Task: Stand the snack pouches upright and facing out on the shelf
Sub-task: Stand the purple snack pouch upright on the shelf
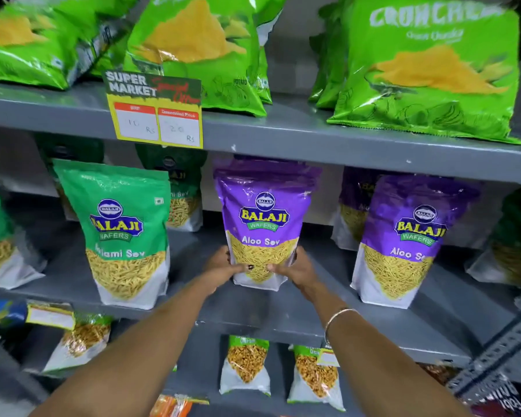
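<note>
A purple Aloo Sev pouch (263,224) stands upright on the grey middle shelf (253,311), label facing out. My left hand (223,266) grips its lower left side and my right hand (298,270) grips its lower right side, thumbs across the front. A second purple Aloo Sev pouch (403,245) stands upright to the right, with another purple one (355,203) behind it. A green Sev pouch (124,236) stands upright to the left, with another green pouch (181,194) behind it.
Large green chip bags (427,70) crowd the top shelf, and a yellow price card (155,112) hangs on its edge. Smaller snack pouches (245,365) stand on the lower shelf. A slotted metal upright (494,356) rises at the right.
</note>
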{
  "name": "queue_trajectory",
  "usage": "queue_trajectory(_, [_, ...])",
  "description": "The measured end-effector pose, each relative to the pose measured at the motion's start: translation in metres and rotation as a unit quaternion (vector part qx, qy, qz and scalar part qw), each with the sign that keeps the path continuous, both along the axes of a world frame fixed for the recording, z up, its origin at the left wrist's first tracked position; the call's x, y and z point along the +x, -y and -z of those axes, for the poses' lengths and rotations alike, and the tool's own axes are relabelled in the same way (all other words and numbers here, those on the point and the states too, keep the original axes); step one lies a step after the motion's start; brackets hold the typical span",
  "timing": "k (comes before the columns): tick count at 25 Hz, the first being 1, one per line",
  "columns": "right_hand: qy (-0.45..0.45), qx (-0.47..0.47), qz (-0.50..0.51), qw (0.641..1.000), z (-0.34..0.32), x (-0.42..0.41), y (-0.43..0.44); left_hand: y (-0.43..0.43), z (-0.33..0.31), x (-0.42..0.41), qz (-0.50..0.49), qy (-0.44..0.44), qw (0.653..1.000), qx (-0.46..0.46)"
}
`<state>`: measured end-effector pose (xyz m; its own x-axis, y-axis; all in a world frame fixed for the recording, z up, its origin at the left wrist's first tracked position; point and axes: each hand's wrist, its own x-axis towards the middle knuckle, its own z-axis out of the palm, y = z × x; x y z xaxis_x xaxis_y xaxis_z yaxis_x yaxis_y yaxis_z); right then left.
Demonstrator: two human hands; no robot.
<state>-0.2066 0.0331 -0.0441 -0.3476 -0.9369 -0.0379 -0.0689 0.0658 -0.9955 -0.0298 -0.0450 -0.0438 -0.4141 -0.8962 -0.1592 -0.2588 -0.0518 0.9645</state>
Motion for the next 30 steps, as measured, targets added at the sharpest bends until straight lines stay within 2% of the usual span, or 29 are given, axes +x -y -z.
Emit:
queue_trajectory(3, [0.004,0.007,-0.017,1.000,0.003,0.008,-0.015,-0.021,-0.006,0.010,0.006,0.001,1.000,-0.019])
queue_trajectory(7, [-0.024,0.042,-0.007,0.999,-0.001,0.024,-0.045,-0.042,-0.007,0.029,0.016,0.114,0.991,-0.062])
queue_trajectory(10, [-0.060,0.076,0.018,0.995,-0.003,0.033,-0.061,-0.051,-0.007,0.039,0.031,0.167,0.982,-0.081])
queue_trajectory(15, [-0.067,0.082,0.024,0.994,-0.009,0.044,-0.075,-0.069,-0.015,0.048,0.033,0.151,0.984,-0.089])
queue_trajectory(26, [-0.070,0.083,0.027,0.994,-0.002,0.040,-0.068,-0.075,-0.024,0.043,0.024,0.185,0.977,-0.106])
queue_trajectory(28, [-0.074,0.096,0.017,0.992,-0.005,0.038,-0.072,-0.078,-0.033,0.043,0.061,0.237,0.965,-0.094])
queue_trajectory(30, [-0.113,0.123,0.034,0.985,-0.009,0.032,-0.081,-0.077,-0.045,0.044,0.134,0.368,0.919,-0.041])
